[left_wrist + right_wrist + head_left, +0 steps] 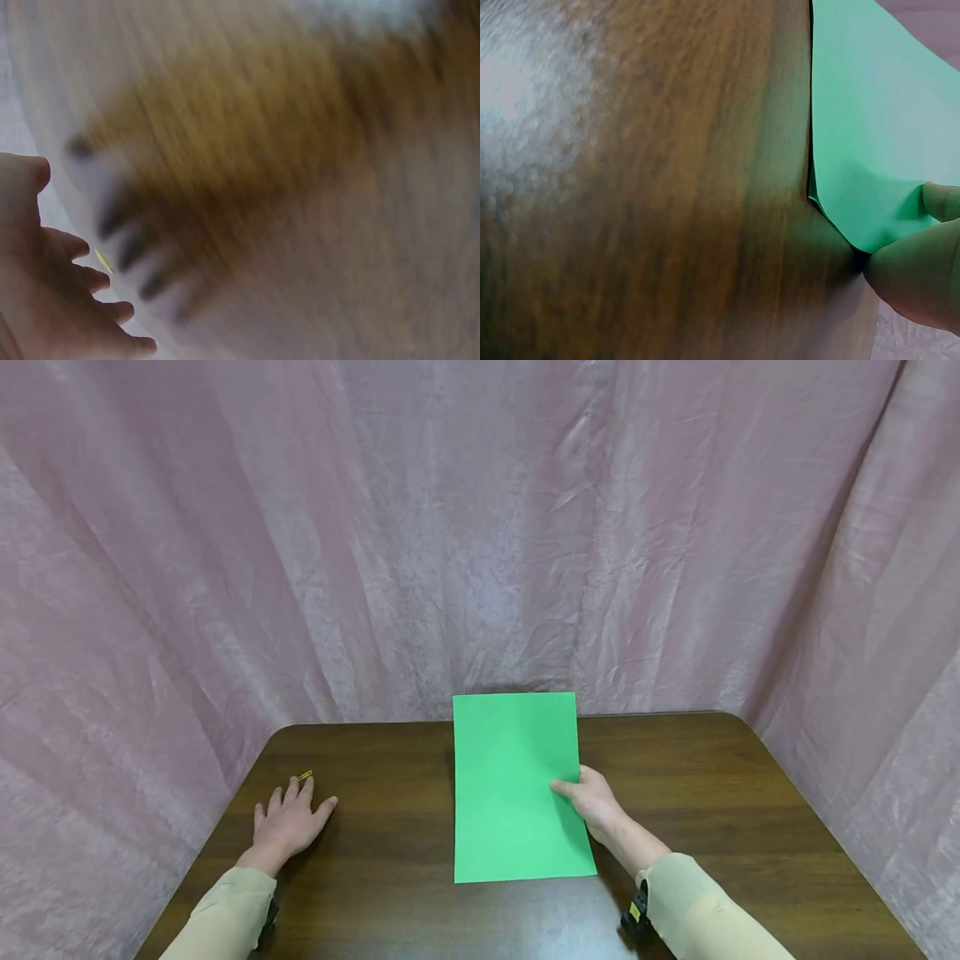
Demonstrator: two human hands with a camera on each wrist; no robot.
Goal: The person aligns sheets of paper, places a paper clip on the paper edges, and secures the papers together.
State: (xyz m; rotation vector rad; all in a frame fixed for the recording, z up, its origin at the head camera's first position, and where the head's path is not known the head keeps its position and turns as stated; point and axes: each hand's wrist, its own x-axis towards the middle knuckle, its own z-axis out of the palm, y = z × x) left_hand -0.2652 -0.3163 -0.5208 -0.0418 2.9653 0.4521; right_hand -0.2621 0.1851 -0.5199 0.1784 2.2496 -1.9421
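A sheet of green paper [510, 785] is at the middle of the table, its long sides running away from me. My right hand [603, 802] pinches its right edge, the thumb on top and the other fingers hidden beneath. In the right wrist view the paper [870, 112] bends up where the hand [922, 270] grips it. On the left, my left hand [285, 822] is palm down with its fingers spread. A small yellow paper clip [305, 775] shows right at its fingertips; the left wrist view also has the clip [103, 261] just past the fingers.
The brown wooden table [390, 910] has rounded far corners. Pink velvet curtains [450, 527] hang behind it and along both sides. The far end of the paper overlaps the table's back edge in the head view.
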